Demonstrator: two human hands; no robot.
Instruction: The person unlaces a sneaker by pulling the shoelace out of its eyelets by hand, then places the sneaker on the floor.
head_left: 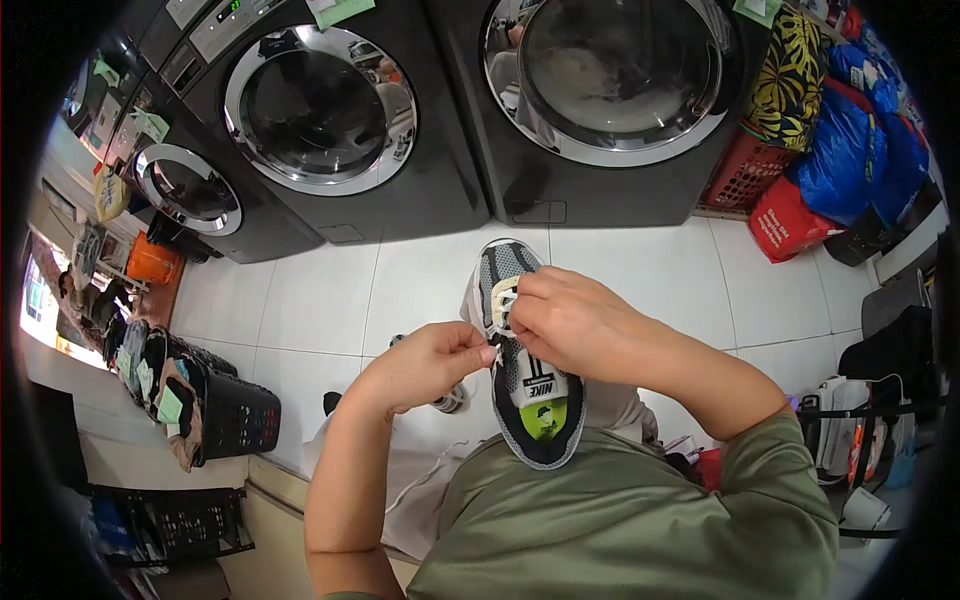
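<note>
A grey and black sneaker [535, 388] rests across my lap, its toe pointing toward the machines. The tongue carries a white label, and the insole is bright green. A white shoelace [507, 299] runs through the cream eyelet strip. At the shoe's left edge, my left hand [432, 366] is closed, thumb and index finger pinching the lace. My right hand [575, 322] bends over the lacing from the right, fingers closed on the lace; its fingertips are partly hidden. Below my left wrist, part of another shoe [455, 400] shows on the floor.
Dark front-loading washing machines [350, 205] line the far side. To the left stands a black laundry basket [238, 410] full of clothes. A red basket [745, 170], blue bags [845, 160] and a red bag [785, 222] crowd the right. A person [90, 295] is at far left.
</note>
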